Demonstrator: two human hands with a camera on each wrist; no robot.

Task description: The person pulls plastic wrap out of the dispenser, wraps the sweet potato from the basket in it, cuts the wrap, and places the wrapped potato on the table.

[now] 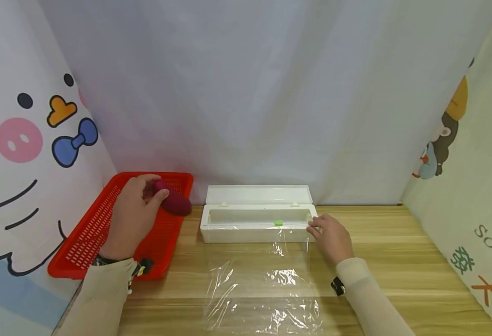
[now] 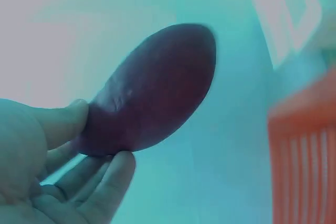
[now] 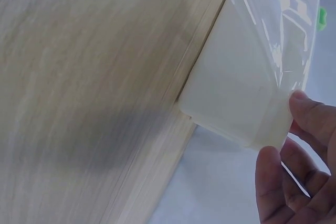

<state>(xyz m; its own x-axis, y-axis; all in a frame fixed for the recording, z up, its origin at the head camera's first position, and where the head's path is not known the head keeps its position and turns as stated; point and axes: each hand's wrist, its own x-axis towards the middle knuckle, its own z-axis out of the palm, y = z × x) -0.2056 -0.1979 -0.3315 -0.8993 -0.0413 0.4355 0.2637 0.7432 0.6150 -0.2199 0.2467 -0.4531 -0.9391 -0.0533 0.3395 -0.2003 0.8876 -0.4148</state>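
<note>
My left hand (image 1: 134,219) pinches one end of a purple sweet potato (image 1: 176,204) between thumb and fingers, held up over the red basket. The left wrist view shows the sweet potato (image 2: 157,90) angled away from the fingertips. A white cling film dispenser (image 1: 248,235) stands on the table with its lid (image 1: 258,194) raised. My right hand (image 1: 334,237) grips its front right corner; in the right wrist view the thumb (image 3: 303,109) lies along the upper edge. Clear cling film (image 1: 267,289) extends from the dispenser over the table toward me. A green slider (image 1: 278,223) sits on the dispenser's front edge.
The red perforated basket (image 1: 164,254) stands on the left, under my left forearm. Behind the dispenser hangs a pale curtain (image 1: 246,102). Printed cloths flank both sides of the wooden table (image 1: 389,261). A dark band (image 1: 337,285) sits on my right wrist.
</note>
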